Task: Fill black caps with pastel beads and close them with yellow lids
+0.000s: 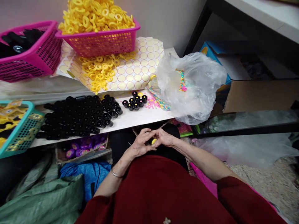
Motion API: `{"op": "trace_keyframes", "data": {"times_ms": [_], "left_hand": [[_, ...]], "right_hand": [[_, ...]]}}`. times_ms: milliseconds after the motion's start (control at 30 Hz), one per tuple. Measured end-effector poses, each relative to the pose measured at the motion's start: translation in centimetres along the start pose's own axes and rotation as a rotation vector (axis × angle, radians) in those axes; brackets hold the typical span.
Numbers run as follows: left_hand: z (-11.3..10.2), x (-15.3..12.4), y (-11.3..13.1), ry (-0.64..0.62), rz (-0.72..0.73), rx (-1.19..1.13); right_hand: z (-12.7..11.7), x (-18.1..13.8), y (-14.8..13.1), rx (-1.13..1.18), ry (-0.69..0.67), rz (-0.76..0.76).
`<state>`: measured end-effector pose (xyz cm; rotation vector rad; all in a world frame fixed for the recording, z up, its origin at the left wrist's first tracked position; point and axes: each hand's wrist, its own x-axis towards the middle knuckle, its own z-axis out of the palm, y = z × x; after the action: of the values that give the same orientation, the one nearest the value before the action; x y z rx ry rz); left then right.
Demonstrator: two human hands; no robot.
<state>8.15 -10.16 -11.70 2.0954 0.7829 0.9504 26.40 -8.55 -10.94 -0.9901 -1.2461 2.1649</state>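
The person sits just in front of the table (140, 117), both hands held together over the lap, below its front edge. The left hand (140, 144), a thin bracelet (115, 174) on its wrist, and the right hand (164, 138) meet fingertip to fingertip, and both are pinched around a small yellow piece (154, 142). Only a bit of it shows between the fingers.

On the table's front left lies a wide heap of black caps (79, 116). A smaller cluster of caps (135, 102) stands at the front middle, just beside scattered coloured beads (156, 101). A crumpled clear bag (193, 87) slumps over the table's right end. Towards the back of the table, a pink basket (102, 42) heaped with yellow rings sits on a sticker sheet (140, 65), with loose rings (102, 70) spilled in front of it. A second pink basket (35, 59) stands at the back left, and a teal basket (23, 133) at the table's left end. Under the table, a box of purple pieces (81, 146) shows.
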Motion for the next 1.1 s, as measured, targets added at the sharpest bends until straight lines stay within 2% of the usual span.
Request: {"op": "trace_keyframes", "data": {"times_ms": [67, 167, 233, 300, 400, 533, 600, 667, 700, 733, 767, 867, 1000, 1033, 1067, 1100], "left_hand": [[-1.1, 0.1, -0.7, 0.112, 0.000, 0.014], [-3.1, 1.2, -2.0, 0.320, -0.060, 0.131], [-4.1, 2.5, -3.0, 0.479, -0.178, 0.212], [-4.7, 3.9, -4.1, 0.647, -0.337, 0.281], [-4.9, 5.5, -5.5, 0.806, -0.574, 0.382], [-4.9, 6.3, -6.7, 0.800, -0.678, 0.421], [-4.8, 6.5, -7.1, 0.803, -0.701, 0.408], [-4.8, 6.7, -7.3, 0.807, -0.727, 0.412], [-4.8, 6.8, -7.3, 0.810, -0.735, 0.419], [-4.8, 6.9, -7.3, 0.815, -0.739, 0.423], [-4.8, 7.1, -7.3, 0.819, -0.737, 0.418], [-4.9, 7.4, -7.3, 0.840, -0.726, 0.337], [-4.9, 7.2, -7.1, 0.888, -0.763, 0.231], [-4.8, 7.1, -7.0, 0.895, -0.760, 0.232], [-4.7, 6.9, -6.9, 0.905, -0.743, 0.245], [-4.6, 6.8, -6.7, 0.919, -0.710, 0.265]], "right_hand": [[-0.3, 0.7, 0.0, -0.142, 0.061, -0.019], [-0.2, 2.4, -0.5, -0.694, 0.199, 0.070], [0.3, 3.8, -0.7, -1.095, 0.214, 0.115], [0.8, 5.1, -0.6, -1.303, 0.192, 0.136], [1.1, 6.4, -0.2, -1.348, 0.201, 0.181], [0.6, 5.8, -0.6, -1.374, 0.163, 0.197], [-0.1, 4.7, -1.9, -1.353, 0.059, 0.134], [-0.9, 3.9, -3.8, -1.237, -0.066, 0.003], [-1.3, 3.7, -5.0, -1.170, -0.082, -0.075], [-1.8, 3.7, -6.2, -1.119, -0.036, -0.143], [-2.2, 3.8, -7.3, -1.114, 0.086, -0.191], [-3.2, 4.3, -10.0, -1.295, 0.601, -0.247], [-5.8, 3.2, -12.4, -1.416, 1.085, -0.471], [-6.9, 2.7, -13.0, -1.405, 1.220, -0.454], [-8.3, 2.3, -13.6, -1.386, 1.344, -0.351], [-9.8, 1.9, -14.3, -1.377, 1.386, -0.176]]}}
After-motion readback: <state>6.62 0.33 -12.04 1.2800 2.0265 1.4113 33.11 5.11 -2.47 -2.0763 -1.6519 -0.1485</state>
